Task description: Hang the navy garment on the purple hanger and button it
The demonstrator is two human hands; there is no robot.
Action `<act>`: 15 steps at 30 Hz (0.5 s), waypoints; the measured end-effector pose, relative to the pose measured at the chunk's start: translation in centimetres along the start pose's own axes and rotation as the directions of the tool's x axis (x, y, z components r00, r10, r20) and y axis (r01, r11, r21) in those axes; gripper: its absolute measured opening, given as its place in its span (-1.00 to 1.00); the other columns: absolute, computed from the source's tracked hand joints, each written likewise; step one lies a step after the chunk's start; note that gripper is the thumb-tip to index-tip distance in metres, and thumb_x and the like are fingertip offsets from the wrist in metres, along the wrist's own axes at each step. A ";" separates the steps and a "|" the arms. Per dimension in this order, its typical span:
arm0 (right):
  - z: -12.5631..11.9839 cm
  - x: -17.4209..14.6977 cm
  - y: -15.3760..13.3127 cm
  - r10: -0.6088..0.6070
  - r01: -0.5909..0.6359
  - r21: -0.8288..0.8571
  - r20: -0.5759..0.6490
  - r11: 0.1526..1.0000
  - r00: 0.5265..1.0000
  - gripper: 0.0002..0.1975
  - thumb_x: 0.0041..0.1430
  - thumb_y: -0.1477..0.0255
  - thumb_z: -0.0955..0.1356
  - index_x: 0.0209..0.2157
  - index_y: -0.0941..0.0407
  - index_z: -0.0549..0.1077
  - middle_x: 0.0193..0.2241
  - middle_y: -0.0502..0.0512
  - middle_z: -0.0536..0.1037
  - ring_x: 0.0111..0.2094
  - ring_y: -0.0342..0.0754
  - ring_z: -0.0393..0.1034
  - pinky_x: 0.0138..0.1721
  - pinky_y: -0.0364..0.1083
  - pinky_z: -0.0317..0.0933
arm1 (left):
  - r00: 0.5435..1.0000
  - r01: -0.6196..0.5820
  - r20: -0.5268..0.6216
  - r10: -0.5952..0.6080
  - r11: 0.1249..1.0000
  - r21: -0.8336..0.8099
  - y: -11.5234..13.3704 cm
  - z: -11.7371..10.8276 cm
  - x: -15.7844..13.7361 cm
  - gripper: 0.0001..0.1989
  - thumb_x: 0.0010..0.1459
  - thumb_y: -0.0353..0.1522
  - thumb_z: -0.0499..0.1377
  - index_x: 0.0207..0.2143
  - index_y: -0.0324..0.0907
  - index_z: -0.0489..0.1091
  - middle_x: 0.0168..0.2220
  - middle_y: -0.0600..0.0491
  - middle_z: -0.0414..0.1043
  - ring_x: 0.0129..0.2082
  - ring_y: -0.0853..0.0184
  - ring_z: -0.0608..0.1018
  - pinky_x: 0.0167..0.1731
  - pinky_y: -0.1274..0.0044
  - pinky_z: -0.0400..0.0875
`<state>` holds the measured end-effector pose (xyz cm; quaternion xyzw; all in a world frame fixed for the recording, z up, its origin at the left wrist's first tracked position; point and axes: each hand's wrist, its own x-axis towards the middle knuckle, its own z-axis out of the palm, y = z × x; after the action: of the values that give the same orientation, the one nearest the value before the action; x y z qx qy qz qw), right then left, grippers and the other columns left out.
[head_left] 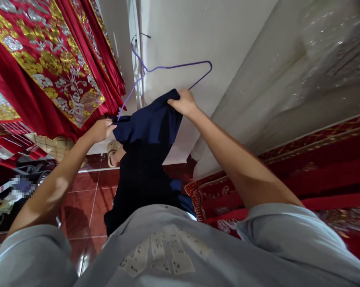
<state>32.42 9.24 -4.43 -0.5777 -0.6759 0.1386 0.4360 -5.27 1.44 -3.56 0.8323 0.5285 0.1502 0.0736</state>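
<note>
A dark navy garment (pixel 150 123) hangs stretched between my two hands in front of my body; its lower part falls into shadow. My left hand (pixel 100 129) is closed on its left top corner, beside the lower end of the purple wire hanger (pixel 180 65). My right hand (pixel 183 103) pinches the right top corner, with the thumb on the cloth. The hanger's hook is up by a small peg on the wall, and its bottom bar is hidden behind the cloth.
Red cloths with gold and silver embroidery (pixel 57 59) hang at the upper left. Plastic-wrapped material (pixel 275 87) leans at the right above red trimmed fabric (pixel 317 167). A beige clog (pixel 111 153) on a foot shows over the red tile floor (pixel 84 199).
</note>
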 end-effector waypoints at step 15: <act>-3.2 -2.4 -0.4 -0.177 0.179 0.257 -0.031 0.950 0.984 -0.82 0.21 0.38 0.38 -0.14 0.10 0.50 -0.09 0.21 0.60 0.15 0.11 0.37 0.16 0.04 0.29 | 0.911 -0.246 -0.367 0.187 0.962 -0.121 2.9 -3.7 10.7 -0.92 0.30 -0.35 0.17 -0.31 -0.09 0.36 -0.29 0.03 0.42 -0.23 0.27 0.36 0.03 0.32 0.30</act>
<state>34.42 5.94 -3.36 -0.4530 -0.6998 0.1834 0.5210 0.30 9.73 2.56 0.8364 0.4232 0.3472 0.0289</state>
